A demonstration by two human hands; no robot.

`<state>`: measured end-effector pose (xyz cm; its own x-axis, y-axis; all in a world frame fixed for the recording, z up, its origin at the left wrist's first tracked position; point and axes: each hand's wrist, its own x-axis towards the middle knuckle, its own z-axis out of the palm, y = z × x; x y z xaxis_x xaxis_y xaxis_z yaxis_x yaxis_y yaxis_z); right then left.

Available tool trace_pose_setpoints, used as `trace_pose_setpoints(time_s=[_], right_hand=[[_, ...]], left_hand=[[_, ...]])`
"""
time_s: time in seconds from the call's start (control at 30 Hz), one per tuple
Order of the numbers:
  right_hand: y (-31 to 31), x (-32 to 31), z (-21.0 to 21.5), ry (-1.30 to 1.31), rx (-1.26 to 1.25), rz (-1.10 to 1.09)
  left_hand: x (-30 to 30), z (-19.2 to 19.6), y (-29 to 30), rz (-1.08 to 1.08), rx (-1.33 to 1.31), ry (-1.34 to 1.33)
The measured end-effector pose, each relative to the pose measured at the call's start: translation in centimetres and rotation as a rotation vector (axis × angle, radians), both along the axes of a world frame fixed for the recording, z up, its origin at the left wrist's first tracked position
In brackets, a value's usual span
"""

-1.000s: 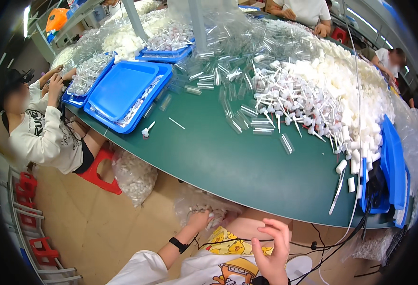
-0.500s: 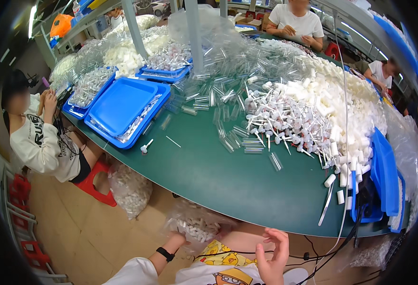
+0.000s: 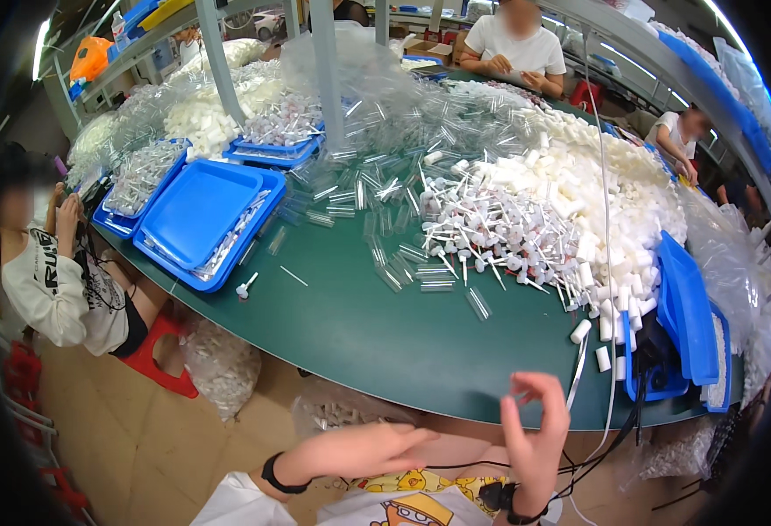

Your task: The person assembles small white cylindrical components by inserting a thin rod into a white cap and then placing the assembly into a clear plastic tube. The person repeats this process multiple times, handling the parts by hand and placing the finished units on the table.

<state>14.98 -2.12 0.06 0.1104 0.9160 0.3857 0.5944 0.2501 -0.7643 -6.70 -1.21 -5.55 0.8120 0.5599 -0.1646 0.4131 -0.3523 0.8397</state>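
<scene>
Two stacked blue trays [image 3: 201, 219], white sticks [image 3: 244, 226] in the lower; one white rod [image 3: 293, 276]; one clear bag [image 3: 309, 410] of white pieces [image 3: 340, 415], under table edge; left hand [image 3: 364, 449] beside it, fingers extended; right hand [image 3: 536, 430], thumb and fingers parted; one pair of tweezers [image 3: 579, 370], on table [image 3: 342, 324], nearby.

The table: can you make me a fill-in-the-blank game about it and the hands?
1. The tabletop is coloured ____.
2. The large top tray at left is coloured ____.
3. The wristband beside the left hand is coloured ____.
4. The right hand reaches ____ (higher/lower) in the picture than the left.

Missing words: green; blue; black; higher.
</scene>
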Motion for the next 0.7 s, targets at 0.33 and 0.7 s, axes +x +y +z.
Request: trace_pose_setpoints(time_s=[0.33,0.7], right_hand=[[9.7,1.0,6.1,-0.438,-0.117,0.185],[21.6,0.8,0.1,-0.916,-0.014,0.055]], left_hand=[[5.0,0.9,6.7,0.733,0.195,-0.290],[5.7,-0.1,6.6,0.851,0.234,-0.350]])
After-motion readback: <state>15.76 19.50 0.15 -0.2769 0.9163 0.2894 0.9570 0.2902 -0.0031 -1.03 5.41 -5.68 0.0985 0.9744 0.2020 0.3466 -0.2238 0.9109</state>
